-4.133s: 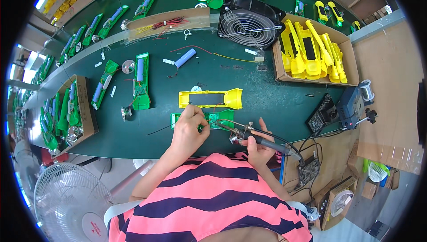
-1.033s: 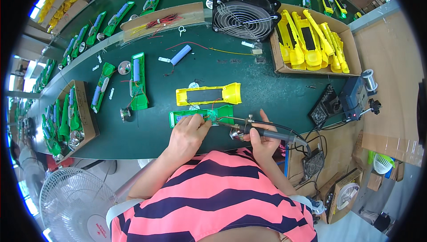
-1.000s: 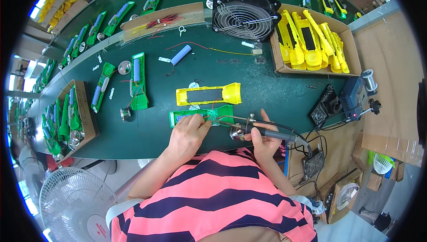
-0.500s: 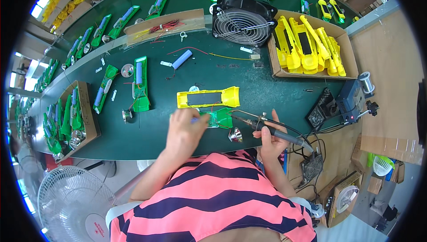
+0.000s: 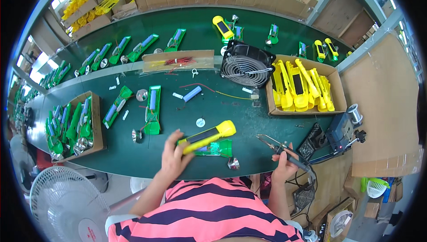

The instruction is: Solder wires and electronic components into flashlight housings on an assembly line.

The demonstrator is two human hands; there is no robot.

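My left hand (image 5: 172, 156) grips one end of a yellow flashlight casing half (image 5: 226, 129) with a black panel, tilted just above the bench. Beneath and nearer me lies a green casing half (image 5: 226, 147) with a circuit board and a blue cell partly hidden by the yellow part. A silver reflector cup (image 5: 233, 163) sits beside its right end. My right hand (image 5: 284, 165) is closed around the handle of a soldering iron (image 5: 294, 158), its tip pointing left, apart from the green half. A round white disc (image 5: 200, 122) lies beyond the yellow casing.
A carton of yellow casings (image 5: 307, 108) stands at right, near a black fan (image 5: 247, 64) and a blue soldering station (image 5: 340, 130). Left is a box of green assemblies (image 5: 98, 130). Two green halves (image 5: 152, 124) and a loose blue cell (image 5: 192, 93) lie between. A floor fan (image 5: 66, 197) stands lower left.
My left hand has left the green half and lifted the yellow casing, now tilted. The soldering iron has moved right, away from the board. The head view has tipped up.
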